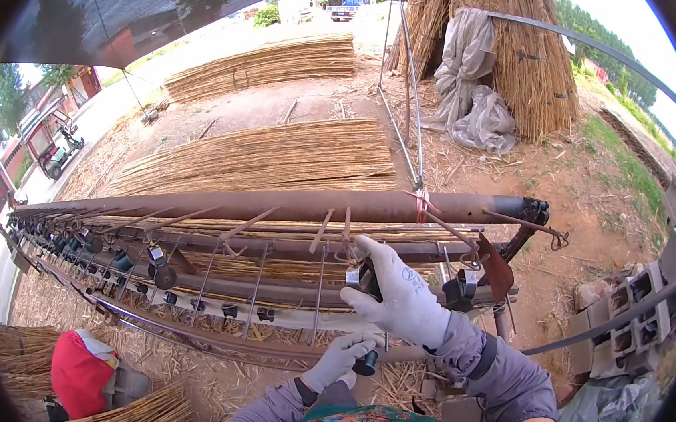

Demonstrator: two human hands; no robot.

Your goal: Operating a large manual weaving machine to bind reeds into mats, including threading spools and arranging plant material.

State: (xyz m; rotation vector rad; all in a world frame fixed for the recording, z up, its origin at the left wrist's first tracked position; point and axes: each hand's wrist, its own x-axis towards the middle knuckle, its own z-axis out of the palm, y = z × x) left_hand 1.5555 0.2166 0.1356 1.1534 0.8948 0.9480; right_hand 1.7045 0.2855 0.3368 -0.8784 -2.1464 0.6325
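Both my hands wear pale work gloves. My right hand [403, 295] curls its thumb and fingers around a black and silver spool holder [363, 278] at the near side of a long rusty metal frame [306, 203]. Lower and nearer to me, my left hand [338, 361] is closed at a small dark green spool [366, 364], which shows beside its fingertips. To the right of my right hand, another dark spool holder [460, 289] hangs at the frame. Further left hangs a similar spool holder [161, 268], with several more beyond it.
Thin rods stick out along the frame. Bundles of reeds [262, 156] lie behind it, and a tall reed stack [527, 67] stands at the back right. Hollow blocks [637, 305] are piled at right. A red cloth bundle [82, 373] sits among reeds at lower left.
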